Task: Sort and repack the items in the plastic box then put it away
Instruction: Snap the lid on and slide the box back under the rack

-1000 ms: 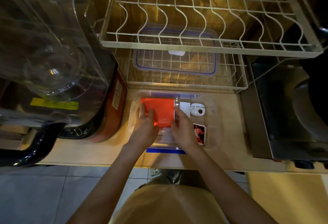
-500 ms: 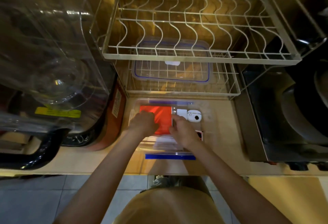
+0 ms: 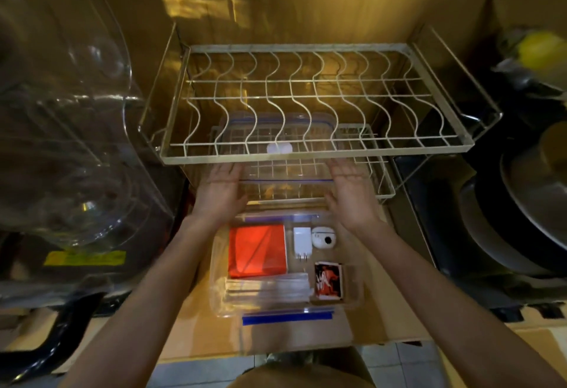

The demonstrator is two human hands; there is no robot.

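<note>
1. Since the plastic box [image 3: 287,265] sits nearest us on the tabletop [image 3: 196,331], uncovered and clear-walled, we judge it light, stiff and a little slippery; once closed, we would take it by its two short ends.
2. Inside it we count one red folded sheet [image 3: 257,251], one white charger [image 3: 301,241] with its prongs toward us, one small white round gadget [image 3: 324,237], one printed card pack [image 3: 328,280] and a bundle of clear sleeves [image 3: 267,289] whose number we cannot tell; all look light, the sheet soft, the gadget the most breakable.
3. Farther off, our left hand [image 3: 219,192] and right hand [image 3: 349,195] are spread flat and released, one at each short end of the clear lid [image 3: 285,169] on the lower tier of the wire rack [image 3: 316,154]; whether they touch it we cannot tell.
4. One lid, blue-sealed, thin and probably slightly flexible; we judge the side edges the best hold, sliding it out under the upper tier.
</note>
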